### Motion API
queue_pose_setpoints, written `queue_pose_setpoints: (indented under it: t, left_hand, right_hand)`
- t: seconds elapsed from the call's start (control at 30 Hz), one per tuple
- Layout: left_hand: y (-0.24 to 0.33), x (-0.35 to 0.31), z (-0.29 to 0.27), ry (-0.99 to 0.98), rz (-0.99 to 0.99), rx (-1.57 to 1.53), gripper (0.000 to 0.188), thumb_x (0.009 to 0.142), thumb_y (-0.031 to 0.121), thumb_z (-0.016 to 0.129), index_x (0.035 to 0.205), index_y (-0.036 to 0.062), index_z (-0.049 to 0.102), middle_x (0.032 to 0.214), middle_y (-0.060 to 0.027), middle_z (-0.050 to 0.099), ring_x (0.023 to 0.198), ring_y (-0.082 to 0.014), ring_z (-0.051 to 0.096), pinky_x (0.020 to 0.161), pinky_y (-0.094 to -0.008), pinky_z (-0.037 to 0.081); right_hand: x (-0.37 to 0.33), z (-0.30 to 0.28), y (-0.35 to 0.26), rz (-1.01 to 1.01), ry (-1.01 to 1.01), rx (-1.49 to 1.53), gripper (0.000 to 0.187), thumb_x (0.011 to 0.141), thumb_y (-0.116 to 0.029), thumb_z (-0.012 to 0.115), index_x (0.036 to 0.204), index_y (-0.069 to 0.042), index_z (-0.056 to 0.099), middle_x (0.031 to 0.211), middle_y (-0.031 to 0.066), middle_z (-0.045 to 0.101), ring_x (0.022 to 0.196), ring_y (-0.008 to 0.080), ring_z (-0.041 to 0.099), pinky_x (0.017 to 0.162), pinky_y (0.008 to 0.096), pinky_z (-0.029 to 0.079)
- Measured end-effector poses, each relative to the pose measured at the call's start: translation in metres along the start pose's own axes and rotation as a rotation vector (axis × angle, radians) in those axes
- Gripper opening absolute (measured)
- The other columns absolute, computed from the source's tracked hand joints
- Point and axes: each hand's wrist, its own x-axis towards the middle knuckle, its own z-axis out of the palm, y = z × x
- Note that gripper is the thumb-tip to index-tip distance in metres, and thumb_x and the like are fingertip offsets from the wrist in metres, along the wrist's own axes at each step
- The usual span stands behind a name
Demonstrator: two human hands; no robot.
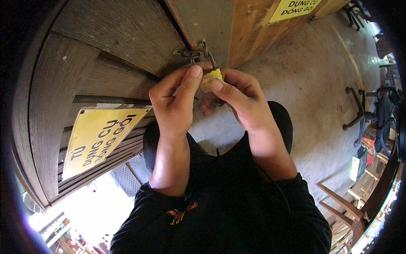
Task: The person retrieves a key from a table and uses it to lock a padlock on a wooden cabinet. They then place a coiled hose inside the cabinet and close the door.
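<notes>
A padlock (210, 77) with a yellowish body hangs at the metal hasp (191, 54) of a wooden cabinet, and its shackle rises to the hasp rings. Whether the shackle is locked cannot be made out. My right hand (245, 95) pinches the body from the right, thumb across its front. From the left, my left hand (175, 93) is closed at the padlock's side, thumb raised beside it and fingers curled behind. Between them the hands cover part of the body and its lower end.
The slatted cabinet door (122, 34) fills the upper left and bears a yellow sign (101, 142). Another yellow sign (294, 9) is on the wooden panel (258, 29) at the top. Concrete floor (304, 84) lies to the right, with a black chair base (359, 111) and wooden frames (344, 203).
</notes>
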Motion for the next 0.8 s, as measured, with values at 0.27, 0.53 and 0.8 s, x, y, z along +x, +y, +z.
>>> queue_pose_setpoints:
  t: [0.27, 0.53, 0.8]
  left_hand:
    - [0.010, -0.003, -0.001, 0.049, -0.254, -0.172, 0.030, 0.095, 0.021, 0.062, 0.109, -0.0058, 0.067, 0.104, -0.0150, 0.071, 0.094, -0.0224, 0.068, 0.082, -0.0345, 0.054]
    - [0.025, 0.000, 0.018, 0.104, -0.297, -0.381, 0.030, 0.099, 0.025, 0.060, 0.098, -0.0021, 0.073, 0.078, -0.0013, 0.067, 0.063, -0.0056, 0.053, 0.057, -0.0238, 0.039]
    - [0.009, -0.001, 0.005, 0.012, -0.153, -0.219, 0.032, 0.101, 0.025, 0.059, 0.091, -0.0026, 0.072, 0.076, 0.0011, 0.063, 0.065, -0.0041, 0.049, 0.059, -0.0242, 0.040]
  right_hand:
    - [-0.006, 0.048, -0.040, 0.106, 0.259, 0.026, 0.035, 0.099, -0.033, 0.058, 0.098, 0.001, 0.066, 0.066, 0.0058, 0.062, 0.049, 0.0132, 0.057, 0.045, 0.0251, 0.043]
    - [-0.005, 0.044, -0.037, 0.013, 0.306, -0.369, 0.031, 0.102, -0.029, 0.056, 0.094, 0.000, 0.063, 0.063, -0.0002, 0.055, 0.052, 0.0073, 0.050, 0.048, 0.0228, 0.038]
    - [0.001, 0.045, -0.033, -0.067, 0.318, -0.662, 0.023, 0.099, -0.018, 0.055, 0.087, 0.001, 0.051, 0.069, 0.0233, 0.058, 0.063, 0.0400, 0.062, 0.055, 0.0439, 0.045]
